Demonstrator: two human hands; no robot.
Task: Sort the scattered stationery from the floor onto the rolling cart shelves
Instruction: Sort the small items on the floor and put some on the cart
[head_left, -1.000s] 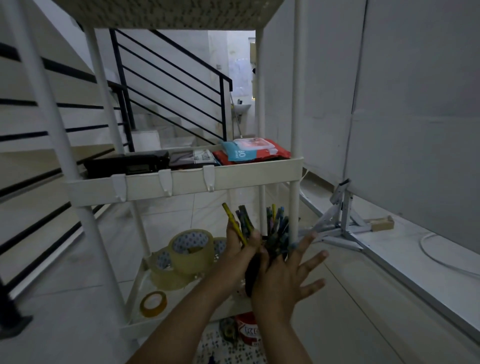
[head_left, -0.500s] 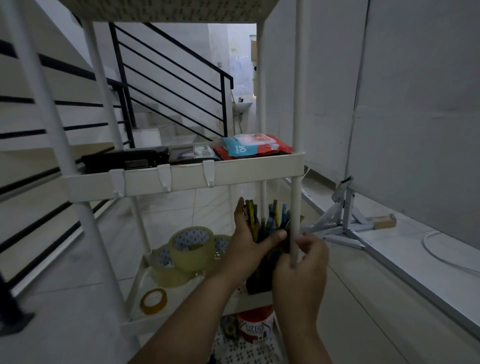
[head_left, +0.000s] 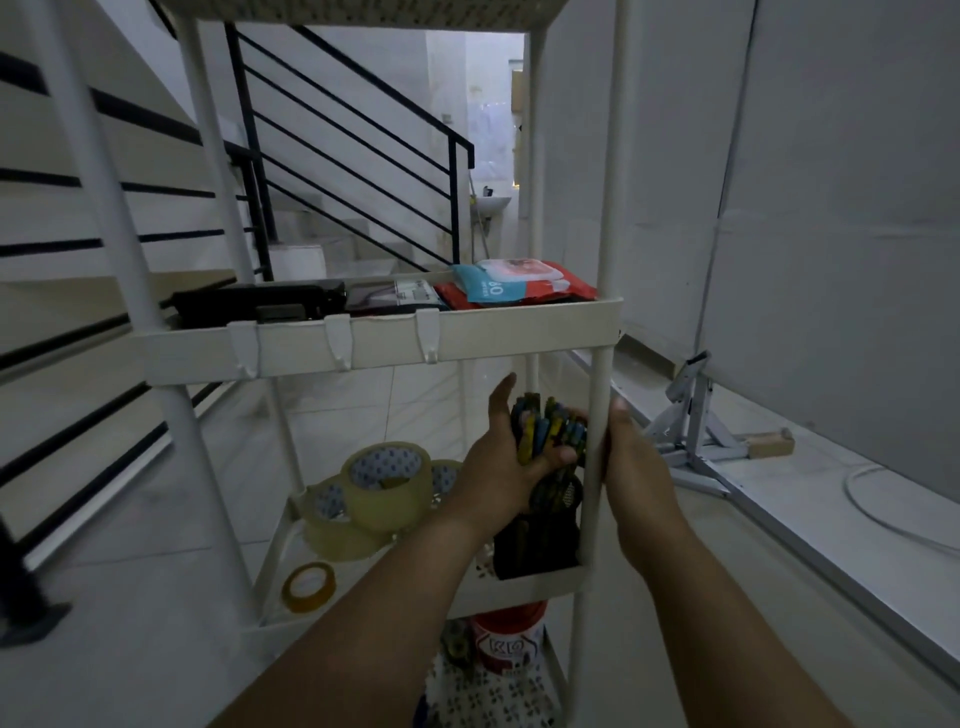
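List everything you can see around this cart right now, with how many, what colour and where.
Rolling cart: one, white, centre.
Pens: a bunch, mixed colours, standing in the holder, between both hands.
Pen holder: one, black, lower shelf, right corner.
Clear tape rolls: about three, yellowish, lower shelf, left.
Small tape roll: one, orange-yellow, lower shelf, front left.
Wipes pack: one, blue and red, middle shelf, right.
Black case: one, middle shelf, left.
Red tub: one, bottom shelf.
Folding stand: one, grey, floor, right.
Left hand: grips the pens.
Right hand: beside the cart post, fingers hidden.
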